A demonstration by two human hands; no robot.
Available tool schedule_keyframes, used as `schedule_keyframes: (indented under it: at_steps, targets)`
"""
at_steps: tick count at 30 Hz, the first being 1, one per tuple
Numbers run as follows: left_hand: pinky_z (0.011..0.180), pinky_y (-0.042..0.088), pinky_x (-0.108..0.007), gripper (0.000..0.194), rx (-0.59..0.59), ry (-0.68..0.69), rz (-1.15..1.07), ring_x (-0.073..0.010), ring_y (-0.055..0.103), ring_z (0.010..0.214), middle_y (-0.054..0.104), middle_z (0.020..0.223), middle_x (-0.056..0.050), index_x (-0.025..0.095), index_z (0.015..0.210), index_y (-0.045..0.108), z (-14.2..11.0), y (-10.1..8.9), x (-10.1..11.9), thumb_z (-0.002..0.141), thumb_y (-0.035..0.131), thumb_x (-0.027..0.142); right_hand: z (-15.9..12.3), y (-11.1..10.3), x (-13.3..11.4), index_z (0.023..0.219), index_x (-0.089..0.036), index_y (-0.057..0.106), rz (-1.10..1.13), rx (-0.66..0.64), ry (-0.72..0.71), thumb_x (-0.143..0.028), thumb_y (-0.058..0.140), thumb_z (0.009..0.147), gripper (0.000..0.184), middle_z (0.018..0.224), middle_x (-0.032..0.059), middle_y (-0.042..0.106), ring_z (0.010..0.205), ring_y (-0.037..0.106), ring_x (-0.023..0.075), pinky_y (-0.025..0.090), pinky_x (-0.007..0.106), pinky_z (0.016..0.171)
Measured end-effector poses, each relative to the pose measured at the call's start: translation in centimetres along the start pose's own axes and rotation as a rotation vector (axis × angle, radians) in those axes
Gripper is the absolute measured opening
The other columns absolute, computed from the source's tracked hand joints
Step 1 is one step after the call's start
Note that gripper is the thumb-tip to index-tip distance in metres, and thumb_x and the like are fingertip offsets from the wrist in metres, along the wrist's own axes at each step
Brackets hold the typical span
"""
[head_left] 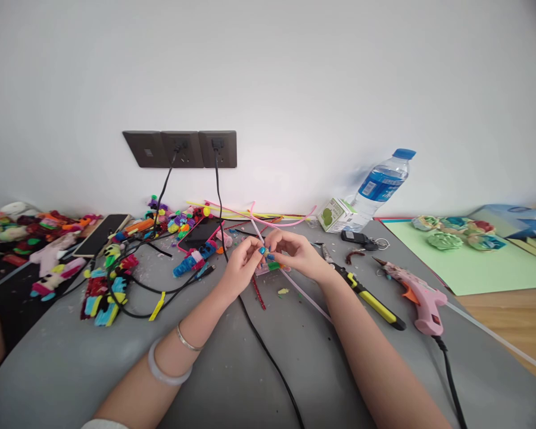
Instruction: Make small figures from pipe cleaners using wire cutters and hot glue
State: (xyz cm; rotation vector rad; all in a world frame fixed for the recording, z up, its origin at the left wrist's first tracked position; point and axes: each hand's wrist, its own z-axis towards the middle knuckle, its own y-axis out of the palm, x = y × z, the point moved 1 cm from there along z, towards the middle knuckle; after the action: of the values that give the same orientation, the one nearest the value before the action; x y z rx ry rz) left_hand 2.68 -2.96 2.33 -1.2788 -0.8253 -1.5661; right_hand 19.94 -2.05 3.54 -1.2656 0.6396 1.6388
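My left hand [243,262] and my right hand [295,253] meet over the middle of the grey table [232,369]. Both pinch a small craft piece [268,260] of blue, green and pink fuzzy wire between their fingertips. A pale pink pipe cleaner [304,295] trails from the piece toward me on the right. Two bracelets sit on my left wrist.
Several colourful pipe-cleaner figures [105,292] and two phones [100,234] lie at the left, with black cables [268,357] running from the wall sockets [181,149]. A pink glue gun [422,301], a yellow-black cutter [370,301], keys, a water bottle [379,185], a small carton and green paper [477,262] are at the right.
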Motion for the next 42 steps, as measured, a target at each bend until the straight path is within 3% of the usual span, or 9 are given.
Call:
schedule_keyframes:
  at_steps: [6,9,13,20,24,30,34,38,42]
  targets:
    - [0.056,0.042,-0.023,0.031,0.013,-0.015,0.026,-0.0119,0.051,0.059,0.052,0.067,0.002,0.02,0.084,0.052,0.0,0.1,-0.4,0.09,0.056,0.049,0.0,0.1,0.0,0.082,-0.021,0.06,-0.041,0.03,-0.01,-0.034,0.072,0.083,0.018,0.087,0.0026,0.059,0.078,0.057,0.0164,0.05,0.03,0.069]
    - [0.055,0.04,-0.023,0.026,0.023,-0.013,0.075,-0.0116,0.049,0.059,0.052,0.067,0.003,0.019,0.084,0.052,-0.1,0.1,-0.5,0.09,0.056,0.044,0.0,0.1,0.0,0.088,-0.02,0.06,-0.036,0.037,0.022,-0.033,0.073,0.083,0.019,0.089,0.002,0.059,0.072,0.055,0.0137,0.048,0.028,0.064]
    - [0.055,0.036,-0.022,0.021,0.044,0.008,0.127,-0.0113,0.047,0.06,0.051,0.068,0.002,0.019,0.083,0.052,-0.2,0.1,-0.4,0.091,0.054,0.038,-0.1,0.1,0.1,0.09,-0.019,0.061,-0.038,0.035,0.076,-0.038,0.071,0.084,0.023,0.089,0.003,0.058,0.068,0.052,0.0126,0.044,0.024,0.053]
    - [0.056,0.035,-0.023,0.019,0.041,0.02,0.189,-0.0118,0.047,0.061,0.051,0.069,0.002,0.019,0.083,0.053,-0.3,0.1,-0.3,0.091,0.053,0.037,-0.1,0.0,0.4,0.086,-0.02,0.059,-0.048,0.01,0.107,-0.048,0.063,0.09,0.028,0.083,0.0028,0.057,0.069,0.051,0.0142,0.044,0.026,0.057]
    - [0.058,0.038,-0.023,0.02,0.078,0.015,0.19,-0.0133,0.051,0.064,0.053,0.071,0.001,0.02,0.084,0.053,-0.3,0.1,-0.3,0.091,0.054,0.039,0.2,-0.2,0.3,0.086,-0.022,0.054,-0.035,0.124,0.083,-0.054,0.06,0.09,0.033,0.086,0.0036,0.06,0.072,0.055,0.0156,0.047,0.03,0.066]
    - [0.058,0.041,-0.022,0.02,0.146,0.009,0.178,-0.0143,0.052,0.071,0.056,0.081,-0.002,0.02,0.085,0.055,-0.2,0.0,-0.4,0.09,0.056,0.04,0.3,-1.5,1.6,0.079,-0.023,0.048,-0.094,0.386,0.072,-0.056,0.05,0.093,0.037,0.078,0.0012,0.062,0.062,0.054,0.0135,0.042,0.028,0.061]
    - [0.057,0.041,-0.021,0.019,0.15,0.002,0.16,-0.0136,0.05,0.069,0.054,0.078,-0.001,0.02,0.084,0.055,-0.2,-0.1,-0.6,0.09,0.056,0.038,0.2,-1.8,2.6,0.068,-0.021,0.053,-0.279,0.364,0.151,-0.048,0.052,0.092,0.036,0.065,0.0003,0.056,0.061,0.052,0.0154,0.043,0.029,0.061]
    - [0.057,0.041,-0.022,0.02,0.154,-0.01,0.157,-0.0137,0.05,0.069,0.054,0.078,-0.001,0.02,0.084,0.055,-0.1,-0.1,-0.6,0.089,0.057,0.04,0.1,-1.4,3.2,0.088,-0.022,0.061,-0.31,0.328,0.17,-0.04,0.064,0.08,0.02,0.078,0.0001,0.06,0.061,0.05,0.0147,0.043,0.027,0.054]
    - [0.056,0.041,-0.021,0.018,0.166,-0.012,0.166,-0.0136,0.05,0.069,0.055,0.079,-0.001,0.02,0.084,0.055,-0.1,-0.2,-0.8,0.088,0.057,0.037,0.0,-1.7,3.4,0.074,-0.02,0.061,-0.419,0.352,0.155,-0.041,0.051,0.09,0.028,0.073,0.0027,0.061,0.069,0.054,0.0177,0.044,0.03,0.064]
